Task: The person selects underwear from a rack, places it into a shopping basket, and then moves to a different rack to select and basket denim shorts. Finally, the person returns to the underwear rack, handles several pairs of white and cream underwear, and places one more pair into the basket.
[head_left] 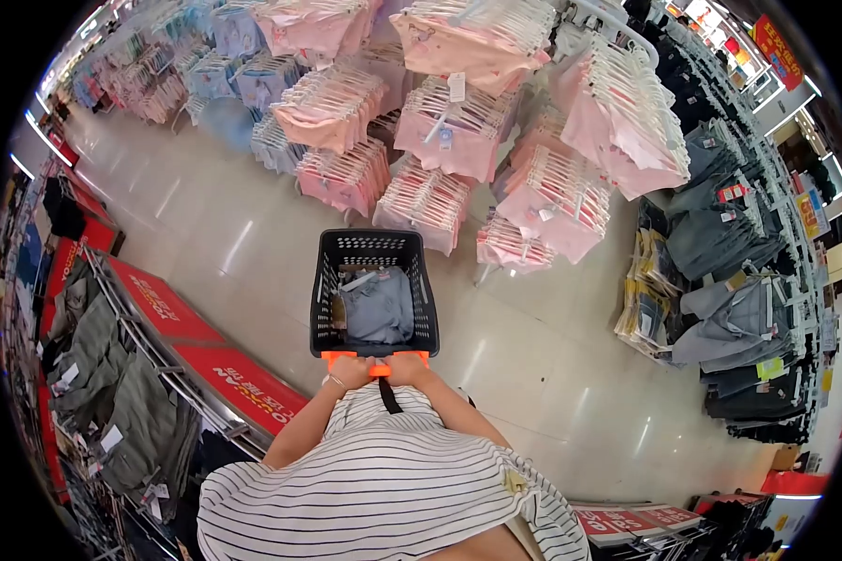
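Observation:
A black plastic shopping basket (426,304) with perforated walls is in front of my body, with an orange handle (381,369) on its near side. My left hand (352,370) is closed around the left part of this handle. Close beside it, my right hand (406,368) grips the right part. Inside the basket lies a folded grey-blue garment (380,307) with a pale tag or hanger piece on top. A brownish item (333,309), partly hidden, sits along the basket's left wall. A black strap (389,396) hangs from the handle toward my striped shirt.
Racks of pink underwear on white hangers (430,196) stand just ahead. Grey trousers (126,421) hang on a rack with red sign boards (225,374) at left. Jeans (734,323) hang along the right. Shiny tiled floor (524,374) runs between the racks.

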The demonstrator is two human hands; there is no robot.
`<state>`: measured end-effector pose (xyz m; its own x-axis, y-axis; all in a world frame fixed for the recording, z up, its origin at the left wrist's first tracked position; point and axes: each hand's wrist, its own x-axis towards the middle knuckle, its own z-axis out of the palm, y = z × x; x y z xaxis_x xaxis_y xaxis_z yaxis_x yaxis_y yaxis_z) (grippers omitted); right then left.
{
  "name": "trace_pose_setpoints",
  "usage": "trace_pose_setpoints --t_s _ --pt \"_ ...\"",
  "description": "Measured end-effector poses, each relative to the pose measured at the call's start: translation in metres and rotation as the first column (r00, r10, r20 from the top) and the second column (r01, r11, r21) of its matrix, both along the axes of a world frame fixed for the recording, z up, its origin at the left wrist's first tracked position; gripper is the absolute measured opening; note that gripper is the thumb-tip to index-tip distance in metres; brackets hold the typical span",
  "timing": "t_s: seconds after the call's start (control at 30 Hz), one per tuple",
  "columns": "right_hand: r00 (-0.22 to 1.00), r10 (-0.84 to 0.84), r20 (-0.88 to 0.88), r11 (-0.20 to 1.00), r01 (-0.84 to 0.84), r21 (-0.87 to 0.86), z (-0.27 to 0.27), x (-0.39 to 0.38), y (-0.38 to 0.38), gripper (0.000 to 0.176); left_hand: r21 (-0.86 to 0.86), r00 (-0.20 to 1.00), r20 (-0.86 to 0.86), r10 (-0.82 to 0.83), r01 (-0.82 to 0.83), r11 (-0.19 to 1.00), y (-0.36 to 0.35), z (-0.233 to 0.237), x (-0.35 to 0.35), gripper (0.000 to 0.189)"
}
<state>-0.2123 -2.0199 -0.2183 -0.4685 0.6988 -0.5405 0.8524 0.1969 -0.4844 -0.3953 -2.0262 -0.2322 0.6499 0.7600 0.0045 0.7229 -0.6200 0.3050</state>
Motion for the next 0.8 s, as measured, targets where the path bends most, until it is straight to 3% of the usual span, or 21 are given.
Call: trace_pose_setpoints --t_s 0.43,0.8 --pt "0.987 -0.150 0.056 0.988 0.152 -0.037 -0.011 -0.048 0.058 0.028 -0.046 0.980 -0.033 -0.198 0.196 0.979 0.086 -0.003 -0.046 0.024" --pt "0.946 -0.323 0.021 0.939 0.318 0.129 0.012 -0.072 0.099 0.027 -0.056 0.977 -0.018 -0.214 0.213 0.975 0.144 0.007 -0.062 0.032"
